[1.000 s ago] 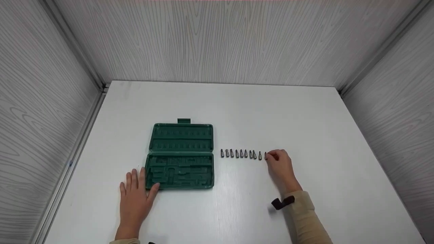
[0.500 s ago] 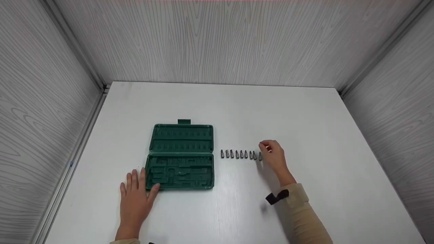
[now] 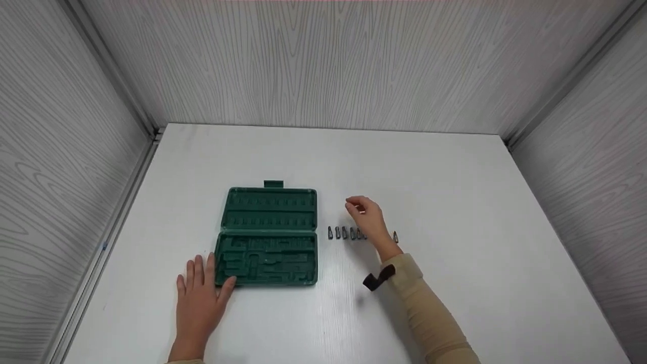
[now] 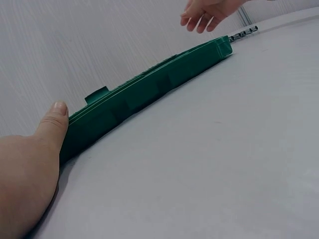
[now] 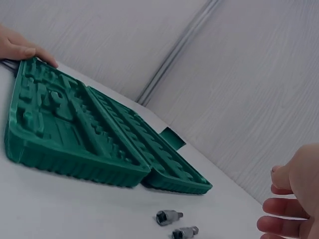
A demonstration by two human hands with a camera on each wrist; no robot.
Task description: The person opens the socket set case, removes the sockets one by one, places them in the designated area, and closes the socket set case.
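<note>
An open green plastic tool case (image 3: 266,231) lies flat on the white table, its moulded recesses facing up. My left hand (image 3: 198,303) rests with fingers spread at its near left corner, the thumb (image 4: 54,122) against its side. To the right of the case stretches a row of small metal bit sockets (image 3: 344,232); the right forearm and hand hide part of it. One bit socket (image 3: 396,236) shows at the far right end. Above the row hovers my right hand (image 3: 368,217), fingers loosely bent, with nothing visible in them. Two bit sockets (image 5: 169,217) appear closely in the right wrist view.
The case's latch tab (image 3: 273,184) sticks out at the back. Pale wood-grain panels (image 3: 323,60) enclose the table (image 3: 455,202) behind and at both sides. A dark strap (image 3: 379,278) hangs from the right wrist.
My right hand has left the bit socket at the row's right end, lifted, and moved left over the row. That socket stays on the table. The left hand keeps its place.
</note>
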